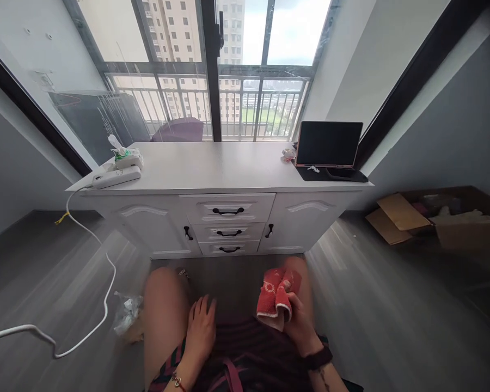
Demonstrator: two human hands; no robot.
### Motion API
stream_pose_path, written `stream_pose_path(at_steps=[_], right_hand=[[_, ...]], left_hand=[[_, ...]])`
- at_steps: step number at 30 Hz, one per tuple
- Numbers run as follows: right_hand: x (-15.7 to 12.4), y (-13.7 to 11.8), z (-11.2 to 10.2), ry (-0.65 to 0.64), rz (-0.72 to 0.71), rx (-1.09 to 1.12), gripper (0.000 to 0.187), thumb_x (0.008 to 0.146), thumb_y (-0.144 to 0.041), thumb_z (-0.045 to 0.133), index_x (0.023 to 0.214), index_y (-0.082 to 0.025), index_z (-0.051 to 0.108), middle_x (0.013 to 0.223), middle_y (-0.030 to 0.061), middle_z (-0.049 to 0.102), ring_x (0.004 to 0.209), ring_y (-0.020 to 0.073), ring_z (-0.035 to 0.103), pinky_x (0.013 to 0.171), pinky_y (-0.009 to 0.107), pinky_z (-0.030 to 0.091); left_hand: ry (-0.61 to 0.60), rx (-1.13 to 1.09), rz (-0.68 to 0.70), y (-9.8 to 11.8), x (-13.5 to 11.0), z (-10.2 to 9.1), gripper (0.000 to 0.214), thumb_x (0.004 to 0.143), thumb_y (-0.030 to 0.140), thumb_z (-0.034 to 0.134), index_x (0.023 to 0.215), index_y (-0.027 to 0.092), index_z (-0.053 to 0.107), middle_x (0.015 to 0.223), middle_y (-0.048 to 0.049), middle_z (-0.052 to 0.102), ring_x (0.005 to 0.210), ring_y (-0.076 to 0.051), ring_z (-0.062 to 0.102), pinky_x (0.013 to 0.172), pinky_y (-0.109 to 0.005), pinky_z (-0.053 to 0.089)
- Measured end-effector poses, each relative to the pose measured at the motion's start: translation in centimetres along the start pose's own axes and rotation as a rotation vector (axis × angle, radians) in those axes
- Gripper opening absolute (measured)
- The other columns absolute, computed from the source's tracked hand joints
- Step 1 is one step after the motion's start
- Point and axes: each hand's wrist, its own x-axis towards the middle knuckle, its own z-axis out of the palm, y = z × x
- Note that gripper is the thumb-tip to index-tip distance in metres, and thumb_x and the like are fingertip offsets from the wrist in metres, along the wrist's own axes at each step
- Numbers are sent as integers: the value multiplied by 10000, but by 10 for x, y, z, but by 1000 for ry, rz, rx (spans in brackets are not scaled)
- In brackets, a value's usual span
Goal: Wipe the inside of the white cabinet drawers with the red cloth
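My right hand [299,322] grips a folded red cloth [271,294] with a pale edge and whitish pattern, held over my right thigh. Part of the cloth is hidden by the fingers. My left hand [202,325] rests on my left thigh near my lap, fingers stretched out, holding nothing. In front of my knees stands a white cabinet [228,191] with a closed door on each side and three closed drawers in the middle, all with black handles.
On the cabinet top are a tissue pack [128,158], a white power strip [116,177] and a dark-screened tablet [330,144]. A white cable [109,283] runs across the floor at left, near a clear plastic bag [127,313]. An open cardboard box [465,234] sits at right.
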Motion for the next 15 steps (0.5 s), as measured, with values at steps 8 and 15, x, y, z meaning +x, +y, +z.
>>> stream_pose_path(at_steps=[8, 15], right_hand=[[92, -27, 23, 48, 7, -168, 125, 610, -220, 753, 687, -195, 657, 668, -29, 680, 611, 130, 616, 627, 250, 524], [172, -68, 37, 101, -105, -185, 284, 631, -384, 816, 837, -233, 692, 853, -14, 730, 722, 145, 662, 700, 264, 571]], left_hand=[[-157, -528, 14, -21, 127, 27, 520, 758, 48, 442, 1270, 102, 518, 1303, -163, 534, 1236, -267, 480, 1054, -446, 367], [-254, -1452, -535, -41, 250, 29, 224, 652, 65, 689, 849, 164, 655, 927, -72, 666, 1007, -236, 596, 984, -365, 395]])
